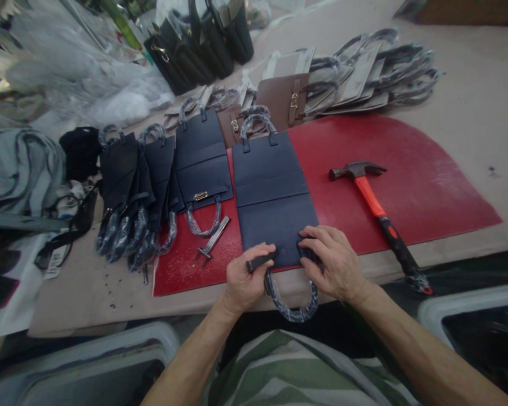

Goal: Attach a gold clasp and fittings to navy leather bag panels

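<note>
A dark navy handbag panel (273,194) lies flat in front of me, a plastic-wrapped handle at each end. My left hand (249,273) pinches a short dark strap (261,261), raised over the panel's near left corner. At the near right corner, my right hand (332,259) curls its fingers over a dark strap piece (307,251) on the panel; its palm side is hidden. Between my wrists, the near wrapped handle (294,313) hangs over the table edge. A metal pronged tool (211,242) lies left of the panel.
Under the work is a red mat (389,152), with a hammer (372,197) on its right side. Another navy panel (205,158) and several stacked ones (122,175) lie left. Brown panels (283,96) and black bags (198,51) stand behind. Bins (482,304) flank me below the table.
</note>
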`<state>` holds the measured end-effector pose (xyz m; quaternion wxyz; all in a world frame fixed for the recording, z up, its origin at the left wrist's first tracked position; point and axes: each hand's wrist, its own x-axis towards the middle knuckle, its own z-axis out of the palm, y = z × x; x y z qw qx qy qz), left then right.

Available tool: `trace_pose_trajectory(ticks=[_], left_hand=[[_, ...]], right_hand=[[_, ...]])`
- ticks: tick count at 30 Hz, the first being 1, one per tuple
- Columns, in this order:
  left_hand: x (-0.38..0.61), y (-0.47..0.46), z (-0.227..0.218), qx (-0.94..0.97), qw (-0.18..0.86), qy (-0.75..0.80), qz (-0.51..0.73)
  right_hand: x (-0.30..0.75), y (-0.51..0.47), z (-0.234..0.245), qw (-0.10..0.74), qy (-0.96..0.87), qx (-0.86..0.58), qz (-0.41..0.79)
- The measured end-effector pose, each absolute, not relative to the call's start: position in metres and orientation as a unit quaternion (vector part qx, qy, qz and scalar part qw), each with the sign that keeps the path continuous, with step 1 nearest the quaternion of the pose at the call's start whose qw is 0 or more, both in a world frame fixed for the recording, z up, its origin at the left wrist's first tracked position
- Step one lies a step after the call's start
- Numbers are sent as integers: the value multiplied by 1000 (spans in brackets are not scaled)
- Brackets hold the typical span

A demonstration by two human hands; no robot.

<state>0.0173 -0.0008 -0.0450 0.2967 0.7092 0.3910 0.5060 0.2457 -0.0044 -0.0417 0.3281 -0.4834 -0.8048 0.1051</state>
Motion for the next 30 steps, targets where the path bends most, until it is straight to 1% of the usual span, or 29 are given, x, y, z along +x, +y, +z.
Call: trace_pose_trajectory(ticks=[5,13,20,26,30], left_hand=[[19,-1,-47,726,262,382,509],[19,-1,-47,720,265,402,500],[22,-1,-46,735,232,395,499],[21,-1,-43,722,251,429,481],[21,1,-43,743,235,406,478]], right_hand=[[246,-4,-41,331,-804,-483,105],[246,-5,-43,329,-803,-486,103],[245,-4,-42,324,-804,-487,106],[245,-4,-43,333,-803,-484,100],[246,-4,-43,332,-802,-487,99]])
